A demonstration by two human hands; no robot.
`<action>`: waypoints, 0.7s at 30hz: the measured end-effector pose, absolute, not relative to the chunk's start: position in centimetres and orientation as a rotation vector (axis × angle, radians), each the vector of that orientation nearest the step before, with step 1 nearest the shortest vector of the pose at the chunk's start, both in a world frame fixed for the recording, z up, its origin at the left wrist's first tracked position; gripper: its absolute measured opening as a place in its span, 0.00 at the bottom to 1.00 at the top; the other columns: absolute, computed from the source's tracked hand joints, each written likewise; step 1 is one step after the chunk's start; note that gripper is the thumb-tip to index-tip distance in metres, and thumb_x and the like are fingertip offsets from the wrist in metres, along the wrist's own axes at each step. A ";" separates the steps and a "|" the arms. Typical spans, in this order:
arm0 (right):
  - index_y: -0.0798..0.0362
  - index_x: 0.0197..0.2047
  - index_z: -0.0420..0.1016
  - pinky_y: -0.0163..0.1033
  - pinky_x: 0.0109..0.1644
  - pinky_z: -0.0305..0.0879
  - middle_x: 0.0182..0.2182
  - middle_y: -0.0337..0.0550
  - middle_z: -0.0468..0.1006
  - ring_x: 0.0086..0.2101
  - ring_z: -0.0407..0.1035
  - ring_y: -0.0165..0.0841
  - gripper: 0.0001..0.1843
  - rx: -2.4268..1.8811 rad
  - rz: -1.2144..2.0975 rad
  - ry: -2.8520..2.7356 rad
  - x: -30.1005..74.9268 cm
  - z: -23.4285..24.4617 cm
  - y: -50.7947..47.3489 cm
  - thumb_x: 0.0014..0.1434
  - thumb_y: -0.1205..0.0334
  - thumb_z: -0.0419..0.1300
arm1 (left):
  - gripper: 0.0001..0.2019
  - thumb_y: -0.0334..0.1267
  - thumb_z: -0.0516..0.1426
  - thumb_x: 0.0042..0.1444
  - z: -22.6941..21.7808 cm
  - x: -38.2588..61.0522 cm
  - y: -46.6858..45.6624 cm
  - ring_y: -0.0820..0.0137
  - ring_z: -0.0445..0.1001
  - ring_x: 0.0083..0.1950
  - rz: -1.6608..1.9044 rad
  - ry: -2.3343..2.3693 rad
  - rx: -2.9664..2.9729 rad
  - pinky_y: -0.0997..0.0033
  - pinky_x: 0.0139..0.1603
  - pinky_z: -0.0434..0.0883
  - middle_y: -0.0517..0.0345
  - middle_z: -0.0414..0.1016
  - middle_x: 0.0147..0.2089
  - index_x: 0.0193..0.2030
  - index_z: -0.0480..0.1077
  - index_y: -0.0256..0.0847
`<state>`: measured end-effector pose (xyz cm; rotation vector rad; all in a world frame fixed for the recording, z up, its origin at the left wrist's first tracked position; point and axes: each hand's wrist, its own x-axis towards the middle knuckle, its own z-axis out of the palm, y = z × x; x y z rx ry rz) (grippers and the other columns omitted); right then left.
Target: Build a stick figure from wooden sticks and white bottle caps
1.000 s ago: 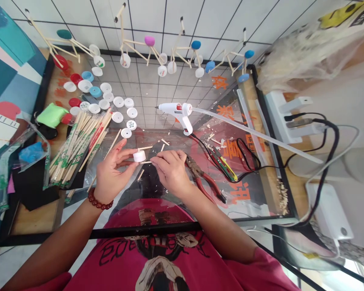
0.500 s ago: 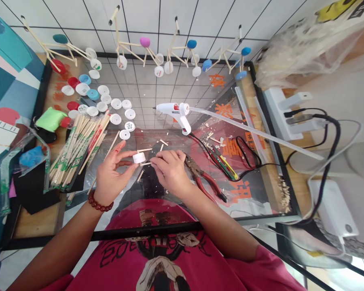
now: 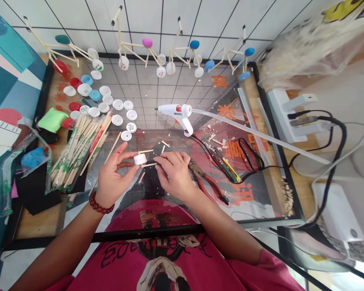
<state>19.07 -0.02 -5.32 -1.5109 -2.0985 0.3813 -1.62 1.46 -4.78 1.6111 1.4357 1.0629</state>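
Note:
My left hand [image 3: 114,173] pinches a small white bottle-cap piece [image 3: 140,159] between thumb and fingers, just above the glass table. Two short wooden stick pieces reach rightward from beside the cap; the upper stick [image 3: 146,151] has its far end free. At the tip of the lower stick [image 3: 149,165], the closed thumb and fingers of my right hand [image 3: 174,173] meet it. How the sticks join the cap is hard to make out. Loose stick bits, such as a short piece [image 3: 142,177], lie close by on the glass.
A white glue gun [image 3: 177,115] with a long glue stick lies ahead. Red-handled pliers [image 3: 206,182] and a green-yellow cutter [image 3: 229,167] are to the right. Chopsticks [image 3: 79,151] and bottle caps [image 3: 104,91] lie left. Stick-and-cap bicycle models [image 3: 136,45] line the back edge.
My right fingertips have slid slightly right along the lower stick, so more of it shows. The left hand keeps its hold on the cap. The whole view has shifted slightly.

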 end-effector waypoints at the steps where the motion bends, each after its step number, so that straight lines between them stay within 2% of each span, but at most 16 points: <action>1: 0.49 0.50 0.78 0.48 0.52 0.50 0.46 0.45 0.81 0.45 0.70 0.38 0.11 -1.516 0.385 -2.107 19.1 -5.3 0.0 0.67 0.67 0.58 | 0.32 0.39 0.67 0.57 -4.8 -1.6 1.4 0.65 0.84 0.41 1.054 1.444 1.608 0.58 0.48 0.84 0.48 0.83 0.52 0.67 0.65 0.42; 9: 0.48 0.50 0.79 0.48 0.54 0.49 0.46 0.45 0.80 0.46 0.70 0.38 0.10 -1.514 0.381 -2.147 19.0 -5.2 0.0 0.70 0.65 0.58 | 0.34 0.41 0.67 0.56 -5.0 -1.7 1.4 0.65 0.84 0.40 1.051 1.443 1.598 0.58 0.47 0.84 0.47 0.82 0.53 0.68 0.64 0.42; 15: 0.49 0.50 0.79 0.47 0.53 0.49 0.45 0.45 0.80 0.46 0.70 0.37 0.10 -1.490 0.360 -2.145 19.0 -5.3 0.0 0.70 0.65 0.58 | 0.34 0.39 0.68 0.55 -5.2 -1.8 1.4 0.62 0.84 0.46 1.056 1.441 1.604 0.59 0.46 0.84 0.47 0.82 0.55 0.68 0.64 0.42; 21: 0.48 0.49 0.80 0.47 0.52 0.49 0.46 0.44 0.80 0.45 0.70 0.37 0.10 -1.476 0.357 -2.160 19.0 -5.4 0.1 0.70 0.65 0.58 | 0.33 0.39 0.67 0.56 -5.0 -1.7 1.4 0.63 0.84 0.44 1.048 1.441 1.600 0.59 0.47 0.84 0.48 0.83 0.53 0.68 0.64 0.42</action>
